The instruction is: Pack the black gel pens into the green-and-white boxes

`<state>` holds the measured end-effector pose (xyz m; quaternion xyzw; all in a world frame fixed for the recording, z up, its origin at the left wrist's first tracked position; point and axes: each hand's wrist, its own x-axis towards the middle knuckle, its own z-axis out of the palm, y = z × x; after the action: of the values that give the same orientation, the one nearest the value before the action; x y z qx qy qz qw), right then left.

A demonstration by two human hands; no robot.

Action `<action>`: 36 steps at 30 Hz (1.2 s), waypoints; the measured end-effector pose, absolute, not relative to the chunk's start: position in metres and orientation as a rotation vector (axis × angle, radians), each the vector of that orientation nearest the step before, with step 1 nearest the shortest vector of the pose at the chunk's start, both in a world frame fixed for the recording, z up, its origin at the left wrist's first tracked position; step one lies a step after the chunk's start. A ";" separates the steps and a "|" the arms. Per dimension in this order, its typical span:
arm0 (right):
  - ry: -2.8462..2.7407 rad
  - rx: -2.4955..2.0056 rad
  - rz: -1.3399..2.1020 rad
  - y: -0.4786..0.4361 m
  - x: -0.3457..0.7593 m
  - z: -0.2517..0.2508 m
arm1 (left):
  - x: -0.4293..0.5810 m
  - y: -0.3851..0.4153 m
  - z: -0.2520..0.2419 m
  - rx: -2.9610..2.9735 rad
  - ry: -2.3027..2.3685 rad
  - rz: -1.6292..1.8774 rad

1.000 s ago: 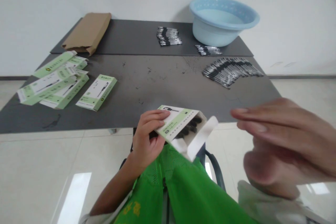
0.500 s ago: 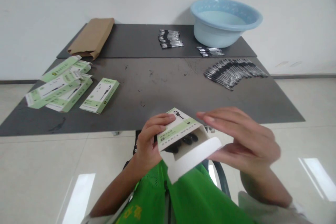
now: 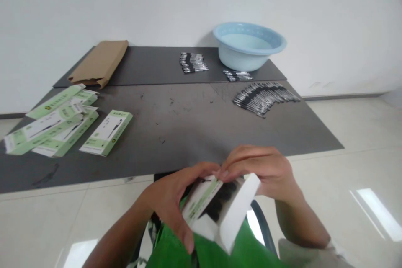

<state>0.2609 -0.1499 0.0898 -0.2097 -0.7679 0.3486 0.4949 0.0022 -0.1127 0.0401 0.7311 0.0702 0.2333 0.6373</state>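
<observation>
Just in front of the table's near edge, a small green and white cardboard pen box (image 3: 198,202) is tilted with its open end toward me. Its white end flap (image 3: 240,213) sticks out, and dark rounded pen ends (image 3: 216,204) show inside. My left hand (image 3: 172,201) wraps round the box's left side, thumb low and fingers over the top edge. At the far right corner of the opening, my right hand (image 3: 262,170) grips the box, its fingertips meeting my left fingertips. The right thumb is hidden behind the flap.
Several similar pen boxes (image 3: 56,127) lie piled at the table's left, with one box (image 3: 106,133) beside them. A brown paper bag (image 3: 99,62) lies behind. Clear pens lie in a large fan (image 3: 264,97) and two smaller groups near a blue basin (image 3: 248,46).
The box has turned in my hands, its opening now facing more to the right. My left thumb has moved below the box, and my right hand has come in onto its edge.
</observation>
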 end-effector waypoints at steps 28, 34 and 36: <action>-1.903 -2.017 0.164 -0.022 0.412 -0.016 | 0.011 -0.124 0.009 1.599 0.909 0.970; -1.778 -1.838 0.252 -0.038 0.392 0.016 | 0.015 -0.125 0.008 1.586 0.953 0.950; -1.679 -1.742 0.282 -0.053 0.377 0.032 | 0.016 -0.124 0.007 1.605 0.965 0.961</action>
<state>0.3767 -0.0531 0.0319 -0.6711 -0.6467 0.1088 0.3458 0.0161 -0.1239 0.0069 0.6625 0.3981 0.3965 0.4953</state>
